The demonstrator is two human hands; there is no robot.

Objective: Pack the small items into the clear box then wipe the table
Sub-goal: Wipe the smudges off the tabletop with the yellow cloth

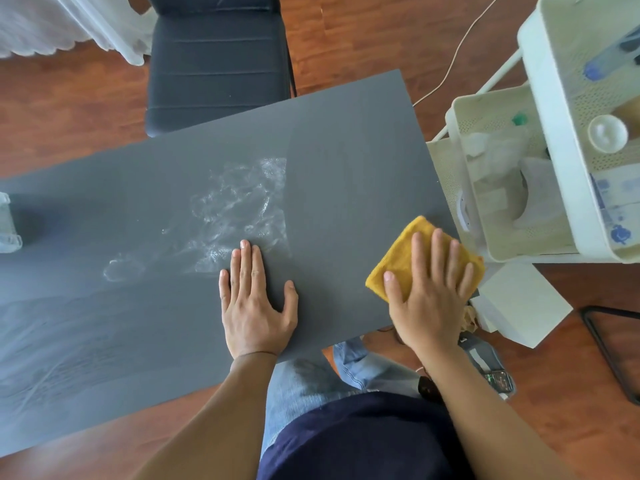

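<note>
A folded yellow cloth (403, 255) lies on the dark grey table (346, 161) near its right front corner. My right hand (431, 292) presses flat on the cloth, fingers spread over it. My left hand (254, 303) rests flat on the bare tabletop near the front edge, holding nothing. A whitish wet smear (239, 209) spreads over the middle of the table just beyond my left fingertips. Only a corner of the clear box (7, 223) shows at the far left edge of the table.
A white wire-mesh cart (498, 109) with supplies stands right against the table's right side. A dark chair (218, 60) sits behind the table. A white box (519, 303) and a small device (495, 375) lie on the wooden floor by my right leg.
</note>
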